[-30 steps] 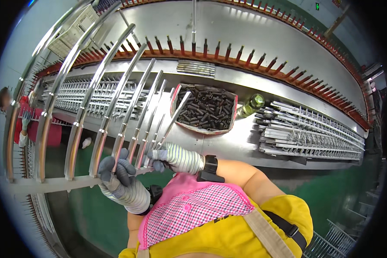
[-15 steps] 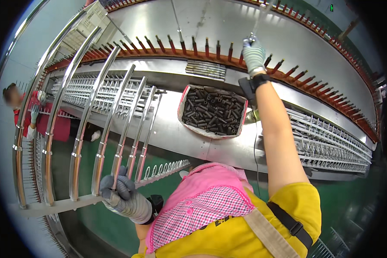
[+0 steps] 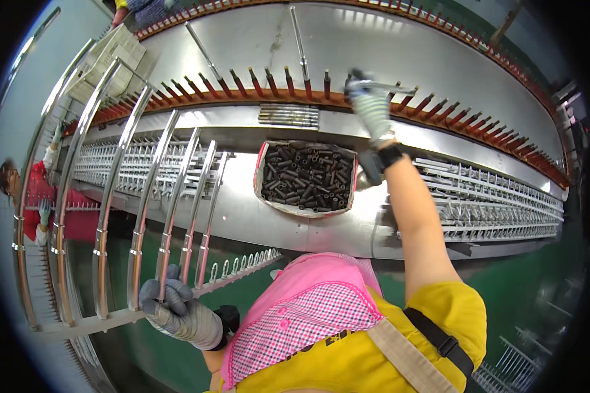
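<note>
Left hand point(image 3: 177, 308) gripping 1 rod point(image 3: 166, 242) on rack point(image 3: 78, 321), right hand point(image 3: 368, 105) blurring, pinching thin rod point(image 3: 390, 87) over pegs point(image 3: 269, 82), fingers hard to make out

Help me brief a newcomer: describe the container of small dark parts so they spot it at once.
Find the long shiny steel bench running across in front of the person. At its middle, just left of the outstretched right hand, sits a shallow tray. It alone is heaped with short dark cylinders; its neighbours are racks of bright metal rods.
</note>
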A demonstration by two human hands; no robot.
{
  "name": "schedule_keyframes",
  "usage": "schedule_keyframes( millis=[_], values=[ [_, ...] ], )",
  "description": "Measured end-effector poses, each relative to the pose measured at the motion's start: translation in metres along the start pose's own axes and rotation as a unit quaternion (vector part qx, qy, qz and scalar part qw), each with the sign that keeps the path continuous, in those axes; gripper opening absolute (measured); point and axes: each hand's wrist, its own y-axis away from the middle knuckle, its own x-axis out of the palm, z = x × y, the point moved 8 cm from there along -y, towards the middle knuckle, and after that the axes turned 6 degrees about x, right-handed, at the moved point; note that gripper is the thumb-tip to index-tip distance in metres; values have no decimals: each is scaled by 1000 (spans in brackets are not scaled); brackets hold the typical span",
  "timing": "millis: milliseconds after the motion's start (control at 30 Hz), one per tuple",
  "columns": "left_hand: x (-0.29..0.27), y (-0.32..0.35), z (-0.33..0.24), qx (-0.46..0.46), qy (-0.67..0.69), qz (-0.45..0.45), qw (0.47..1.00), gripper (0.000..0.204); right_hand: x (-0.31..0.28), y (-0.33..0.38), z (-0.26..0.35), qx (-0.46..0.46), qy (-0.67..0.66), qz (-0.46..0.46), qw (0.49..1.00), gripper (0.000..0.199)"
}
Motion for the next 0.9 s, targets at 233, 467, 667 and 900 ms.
schedule_keyframes(
  millis=[233, 467, 667, 900],
  values=[
    [6, -5, 1, -14, 31, 29, 999, 40, -105, -51, -59, 124, -114, -177, 970, 21],
    [-9, -5, -7, -16, 17, -7, 1000, 39, -74, -31, -24, 73, 112, -250, 959, 24],
    [-39, 0, -10, -3, 17, -28, 999, 35, -37, -41, -2, 111, 304, -95, 942, 25],
    [-31, -5, -1, -41, 76, -17, 996, 33, -20, -17, -10, 76, 244, -86, 963, 27]
  ],
)
